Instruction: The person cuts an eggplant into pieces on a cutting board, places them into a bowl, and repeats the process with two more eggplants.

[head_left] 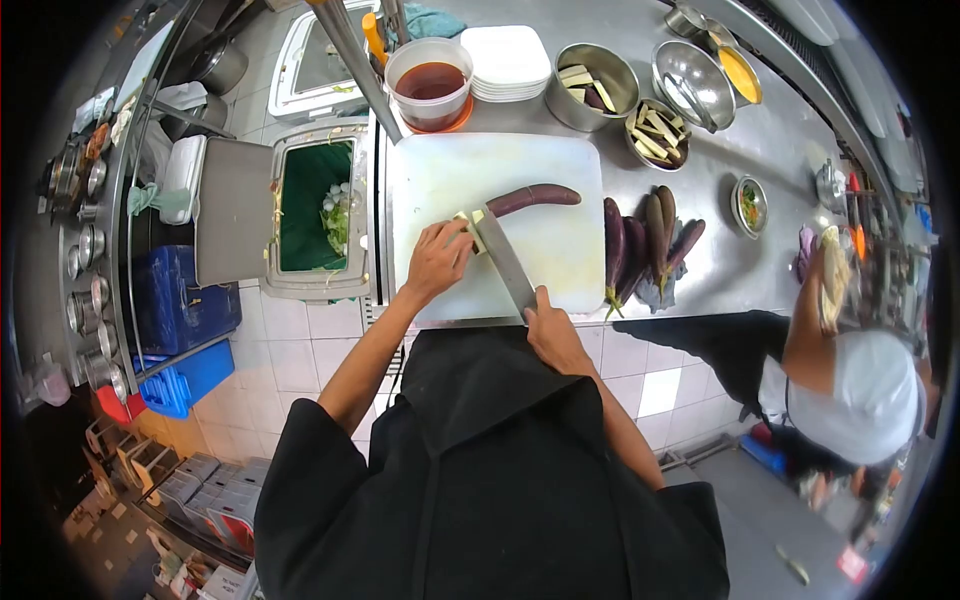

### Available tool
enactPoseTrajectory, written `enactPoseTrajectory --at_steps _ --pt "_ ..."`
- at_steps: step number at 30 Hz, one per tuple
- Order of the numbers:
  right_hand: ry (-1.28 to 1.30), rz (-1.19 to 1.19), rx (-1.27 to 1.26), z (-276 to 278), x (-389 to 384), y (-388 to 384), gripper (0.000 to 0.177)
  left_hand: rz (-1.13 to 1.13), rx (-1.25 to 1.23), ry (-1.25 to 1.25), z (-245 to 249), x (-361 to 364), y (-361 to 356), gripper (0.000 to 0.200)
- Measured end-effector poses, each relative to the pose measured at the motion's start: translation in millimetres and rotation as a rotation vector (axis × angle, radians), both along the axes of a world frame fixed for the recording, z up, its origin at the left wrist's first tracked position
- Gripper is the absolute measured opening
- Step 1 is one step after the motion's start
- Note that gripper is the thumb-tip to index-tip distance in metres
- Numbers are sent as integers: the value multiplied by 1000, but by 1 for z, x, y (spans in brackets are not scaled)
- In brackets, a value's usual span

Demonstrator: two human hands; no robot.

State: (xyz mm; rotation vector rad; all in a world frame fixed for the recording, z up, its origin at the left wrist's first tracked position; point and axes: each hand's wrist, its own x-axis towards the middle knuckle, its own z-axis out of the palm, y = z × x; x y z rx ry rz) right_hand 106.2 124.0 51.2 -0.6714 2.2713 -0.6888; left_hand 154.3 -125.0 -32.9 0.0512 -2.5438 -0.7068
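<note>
My right hand [552, 330] is wrapped round the handle of a cleaver [508, 262], whose blade lies slantwise over the white cutting board [560, 260]. Left of the blade, my left hand [440, 258] has its fingertips bent onto cut eggplant pieces [468, 234] with pale flesh. A purple eggplant length [535, 197] rests on the board beyond the blade tip. Several whole eggplants [634, 250] lie just right of the board on the steel counter.
Behind the board stand a tub of reddish liquid [430, 82], stacked white trays [505, 60], a pot [592, 85] and a bowl of eggplant strips [657, 135]. An open bin [318, 205] is at the left. Another person in a white cap [875, 390] is at the right.
</note>
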Motion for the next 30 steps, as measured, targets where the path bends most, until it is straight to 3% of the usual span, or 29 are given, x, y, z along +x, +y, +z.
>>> enactPoseTrajectory --at_steps 9,21,25,30 --pt "77 42 -96 24 -2 -31 21 -2 43 -4 3 7 0 17" --pt "249 153 -93 -19 -10 -70 31 7 94 -36 2 7 1 23" --pt "251 118 -132 -28 -6 -62 35 15 73 -14 3 8 -1 21" --pt "58 66 -6 13 8 1 29 52 58 -5 -3 9 0 20"
